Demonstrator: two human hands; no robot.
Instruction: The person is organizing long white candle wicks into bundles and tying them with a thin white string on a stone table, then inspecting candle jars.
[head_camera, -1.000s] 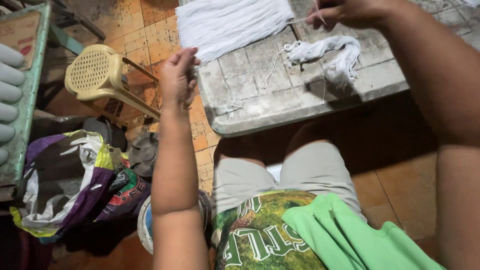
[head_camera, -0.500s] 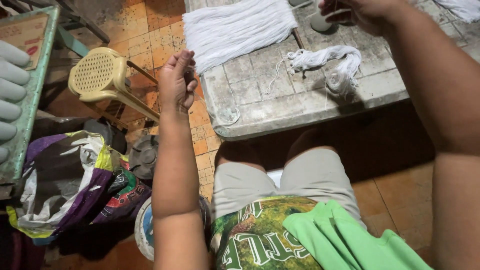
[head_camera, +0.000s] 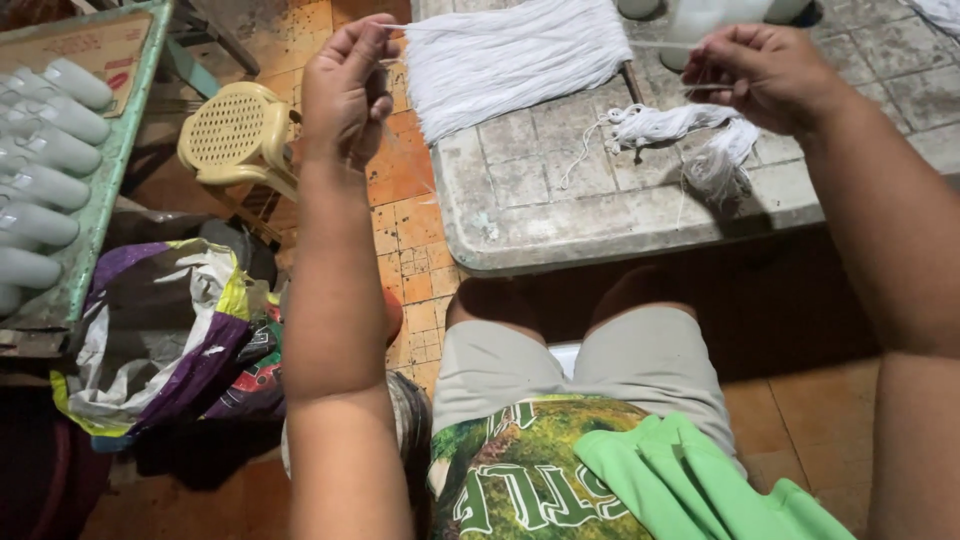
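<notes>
Seated at a worn stone table (head_camera: 620, 215), a person stretches one white thread (head_camera: 520, 27) between pinched fingers — left hand (head_camera: 345, 90) raised over the floor, right hand (head_camera: 765, 75) above a small loose tangle (head_camera: 680, 135). Even tension probably keeps it clear of the string bundle (head_camera: 510, 60). Open room lies leftward — a yellow stool (head_camera: 235, 135) stands beyond.

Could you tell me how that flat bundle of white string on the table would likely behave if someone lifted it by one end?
The bundle of white string would probably sag and droop, since its loose parallel strands lie limp on the table. It looks light for its size. Strands may well slip out or tangle, like the smaller clump nearby with stray threads.
</notes>
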